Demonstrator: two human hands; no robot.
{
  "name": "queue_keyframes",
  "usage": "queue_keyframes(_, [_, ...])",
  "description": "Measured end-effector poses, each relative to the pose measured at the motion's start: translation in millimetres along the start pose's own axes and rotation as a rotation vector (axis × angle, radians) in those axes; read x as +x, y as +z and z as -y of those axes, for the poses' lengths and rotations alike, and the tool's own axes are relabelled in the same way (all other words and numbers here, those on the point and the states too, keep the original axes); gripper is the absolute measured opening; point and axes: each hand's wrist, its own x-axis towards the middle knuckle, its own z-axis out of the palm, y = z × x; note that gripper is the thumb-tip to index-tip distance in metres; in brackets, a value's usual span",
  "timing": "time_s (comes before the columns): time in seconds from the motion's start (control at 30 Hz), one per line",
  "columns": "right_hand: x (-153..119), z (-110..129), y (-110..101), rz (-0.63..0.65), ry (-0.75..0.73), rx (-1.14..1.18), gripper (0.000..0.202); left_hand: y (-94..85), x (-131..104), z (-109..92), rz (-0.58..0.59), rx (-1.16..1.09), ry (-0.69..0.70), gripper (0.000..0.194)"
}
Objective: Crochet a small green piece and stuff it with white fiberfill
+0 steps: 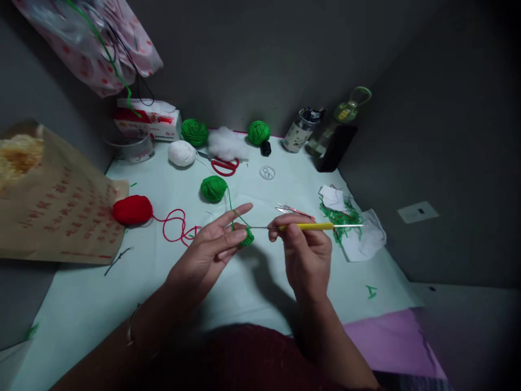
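Note:
A small green crochet piece [247, 238] is pinched between the thumb and fingers of my left hand [215, 244], its index finger stretched out with green yarn passing over it. That yarn runs back to a green ball [214, 189] behind the hand. My right hand [306, 252] is closed round the yellow handle of a crochet hook [313, 226]. The hook's thin metal shaft points left, and its tip meets the green piece; the exact loop there is too small to tell.
Behind lie red-handled scissors [224, 166], white stuffing [228, 144] and more yarn balls. Red yarn [133, 210] and a paper bag [73, 206] are at left. Small snips [299, 210], green scraps [345, 222], a pen cup [298, 132] and a bottle [345, 113] stand or lie right.

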Motion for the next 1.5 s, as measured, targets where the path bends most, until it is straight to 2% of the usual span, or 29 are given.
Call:
queue_keyframes(0.1, [-1.4,1.5,2.0,0.001,0.01,-0.034,0.019,2.0,0.8,3.5,-0.039,0.04,0.079,0.048])
queue_keyframes(0.2, [-8.8,1.1,6.8,0.053,-0.192,-0.366,0.02,6.5,1.0,10.0,-0.081,0.091,0.18,0.055])
queue_keyframes(0.27, [-12.1,0.9,7.6,0.065,-0.351,-0.55,0.028,7.0,1.1,12.0,-0.056,0.068,0.127,0.054])
queue_keyframes(0.3, [-12.3,1.0,7.0,0.051,-0.378,-0.562,0.029,6.2,1.2,11.6,-0.039,0.044,0.076,0.05])
queue_keyframes(0.37, [-9.7,1.9,4.9,-0.008,-0.303,-0.437,0.024,3.8,1.2,8.8,-0.033,0.005,0.009,0.042])
queue_keyframes(0.43, [-5.6,2.8,3.5,-0.032,-0.171,-0.243,0.021,2.6,0.6,5.5,-0.057,0.017,0.037,0.039])
queue_keyframes(0.5, [-2.7,3.1,3.8,0.016,-0.092,-0.139,0.018,3.9,-0.8,4.0,-0.08,0.094,0.093,0.041])
queue_keyframes(0.57, [-2.2,2.3,5.0,0.073,-0.054,-0.151,0.016,6.4,-2.6,4.8,-0.089,0.194,0.138,0.043])
queue_keyframes(0.67, [-3.1,-0.6,5.1,0.07,-0.002,-0.114,0.016,8.4,-4.9,7.3,-0.099,0.285,0.158,0.044])
queue_keyframes(0.83, [-0.4,-3.4,0.7,0.058,0.113,0.081,0.015,5.5,-7.0,6.1,-0.113,0.333,0.159,0.042])
queue_keyframes(1.0, [0.8,0.7,-1.5,0.073,0.12,0.07,0.017,5.4,-7.6,1.8,-0.153,0.374,0.177,0.038])
queue_keyframes(1.2, [-6.1,10.4,-0.2,0.083,-0.02,-0.195,0.019,6.2,-8.0,2.1,-0.214,0.509,0.236,0.038])
queue_keyframes(1.4, [-12.9,11.0,1.9,0.21,-0.369,-0.482,0.029,6.0,-10.5,10.0,-0.299,0.74,0.408,0.038])
queue_keyframes(1.5, [-13.4,5.5,2.3,0.24,-0.507,-0.61,0.031,8.4,-11.3,13.4,-0.274,0.674,0.418,0.048])
